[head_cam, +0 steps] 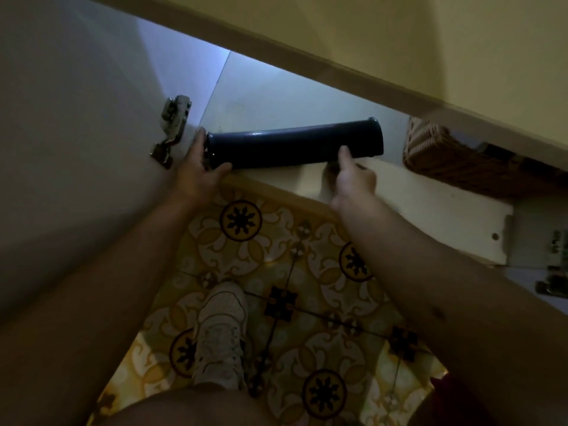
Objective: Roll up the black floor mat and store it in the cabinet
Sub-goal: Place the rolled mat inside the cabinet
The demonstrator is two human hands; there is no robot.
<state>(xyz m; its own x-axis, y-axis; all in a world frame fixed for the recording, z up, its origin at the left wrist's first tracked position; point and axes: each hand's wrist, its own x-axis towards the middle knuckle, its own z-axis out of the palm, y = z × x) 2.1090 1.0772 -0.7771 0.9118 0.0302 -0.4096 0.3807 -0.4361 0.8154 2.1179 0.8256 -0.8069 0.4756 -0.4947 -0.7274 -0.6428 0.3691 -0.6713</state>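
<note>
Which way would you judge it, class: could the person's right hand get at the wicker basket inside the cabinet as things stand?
Probably yes. The wicker basket sits on the same shelf, just right of the right hand, with nothing between them, though that hand is now busy steadying the rolled mat.

Inside a dimly lit home: yellow patterned floor tiles [285, 302] with dark floral medallions run up to a low white cabinet [399, 192], its door [76, 118] swung open on a metal hinge [172, 130]. A woven wicker basket [445, 158] sits on the cabinet shelf beneath a beige countertop edge [307, 53], and a white sneaker [221, 330] stands on the tiles.
</note>
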